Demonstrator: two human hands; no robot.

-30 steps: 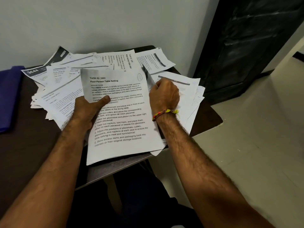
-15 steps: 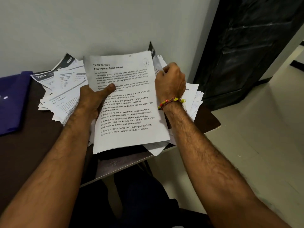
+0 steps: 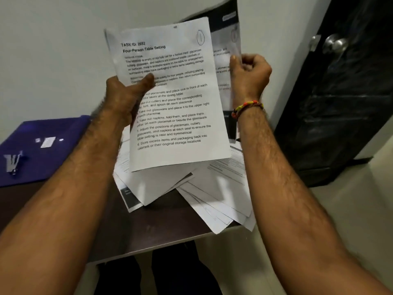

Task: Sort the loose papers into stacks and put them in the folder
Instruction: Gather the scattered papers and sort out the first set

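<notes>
White sheet point(image 3: 170, 99) upright in left hand point(image 3: 125, 99), thumb pinching; right hand point(image 3: 249, 78) just beside pinches second sheet point(image 3: 225, 54); folder point(image 3: 42, 150) lies left, nearer left hand.

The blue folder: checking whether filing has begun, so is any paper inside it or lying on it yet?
No. The blue folder lies closed on the table, bearing only a small label and clip.

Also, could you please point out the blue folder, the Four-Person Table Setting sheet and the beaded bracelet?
blue folder point(image 3: 53, 158): head view, bare cover.
Four-Person Table Setting sheet point(image 3: 176, 124): head view, printed middle.
beaded bracelet point(image 3: 246, 106): head view, beads on right wrist.
</notes>
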